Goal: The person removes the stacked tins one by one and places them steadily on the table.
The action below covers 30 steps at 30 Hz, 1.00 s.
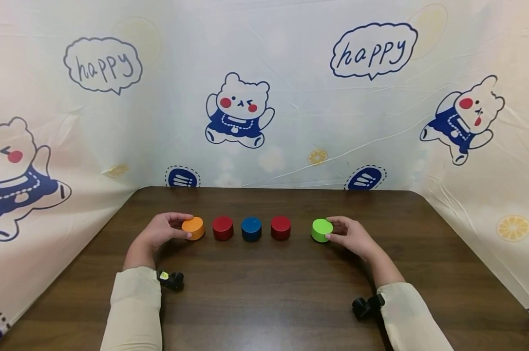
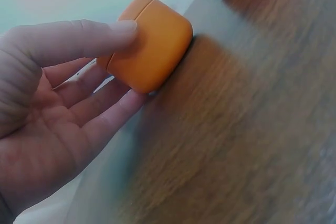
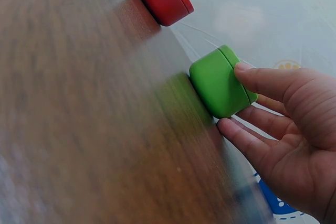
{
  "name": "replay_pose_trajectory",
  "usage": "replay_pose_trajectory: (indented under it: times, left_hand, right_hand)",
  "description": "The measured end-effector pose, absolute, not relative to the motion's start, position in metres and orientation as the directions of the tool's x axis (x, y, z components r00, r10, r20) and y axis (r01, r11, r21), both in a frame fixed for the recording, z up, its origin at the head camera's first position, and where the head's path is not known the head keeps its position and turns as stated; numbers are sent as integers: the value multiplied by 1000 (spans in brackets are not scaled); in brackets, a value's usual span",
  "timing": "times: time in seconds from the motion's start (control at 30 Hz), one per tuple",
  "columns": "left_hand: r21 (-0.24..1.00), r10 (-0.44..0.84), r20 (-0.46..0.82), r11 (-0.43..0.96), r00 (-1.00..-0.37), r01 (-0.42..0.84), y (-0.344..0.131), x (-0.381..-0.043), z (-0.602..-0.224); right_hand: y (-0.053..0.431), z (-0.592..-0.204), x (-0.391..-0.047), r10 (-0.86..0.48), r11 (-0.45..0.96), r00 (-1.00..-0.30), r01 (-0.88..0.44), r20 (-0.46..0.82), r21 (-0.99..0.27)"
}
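Observation:
Five small round lidded containers would be too many to count, so I see several in a row across the table. At the left end my left hand (image 1: 161, 230) pinches an orange round container (image 1: 193, 228) between thumb and fingers; the left wrist view shows the thumb on its side near the lid seam. At the right end my right hand (image 1: 351, 237) holds a green round container (image 1: 322, 230) the same way, its base at the tabletop in the right wrist view. Between them stand a red container (image 1: 222, 228), a blue one (image 1: 251, 229) and another red one (image 1: 280, 228).
The dark wooden table (image 1: 255, 292) reaches back to a pale curtain (image 1: 299, 122) printed with bears and the word happy. Black wrist cameras sit on both forearms, below pale sleeves (image 1: 135, 307). A wider gap separates the green container from the nearer red one.

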State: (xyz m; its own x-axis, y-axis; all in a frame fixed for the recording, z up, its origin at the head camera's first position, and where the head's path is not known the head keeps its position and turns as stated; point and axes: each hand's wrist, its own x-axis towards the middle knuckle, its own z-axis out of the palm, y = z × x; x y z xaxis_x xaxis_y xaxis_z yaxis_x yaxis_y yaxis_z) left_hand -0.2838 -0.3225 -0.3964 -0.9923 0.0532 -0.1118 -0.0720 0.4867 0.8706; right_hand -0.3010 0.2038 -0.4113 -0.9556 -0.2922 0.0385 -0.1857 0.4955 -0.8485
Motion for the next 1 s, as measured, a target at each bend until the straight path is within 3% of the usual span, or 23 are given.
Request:
replay_pose_trajectory:
  times: [1.0]
  left_hand:
    - [835, 63, -150, 542, -987, -92, -315, -282, -392]
  right_hand:
    - [201, -410, -301, -265, 500, -963, -186, 55, -846]
